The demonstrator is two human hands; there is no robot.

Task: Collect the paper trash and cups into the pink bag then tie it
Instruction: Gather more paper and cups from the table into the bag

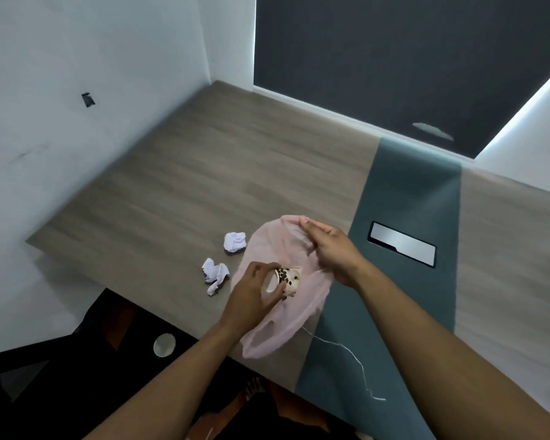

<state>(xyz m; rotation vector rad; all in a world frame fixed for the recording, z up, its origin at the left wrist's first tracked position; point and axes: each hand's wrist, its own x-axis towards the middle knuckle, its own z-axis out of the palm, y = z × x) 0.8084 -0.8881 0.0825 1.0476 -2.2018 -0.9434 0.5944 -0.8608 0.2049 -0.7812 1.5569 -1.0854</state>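
A thin pink bag (277, 325) lies on the wooden table (204, 173) near its front edge. My right hand (327, 246) pinches the bag's upper rim and lifts it. My left hand (251, 296) grips a white paper cup (286, 281) with brown spots, tipped on its side, right at the bag's opening. Two crumpled white papers lie to the left of the bag: one (234, 242) farther back, another (215, 274) nearer to me.
A teal strip (404, 198) runs across the table, with a metal cable hatch (402, 243) set in it. A thin white string (353, 357) trails from the bag over the strip. Below the table's edge on a dark chair sits a round white object (164, 344).
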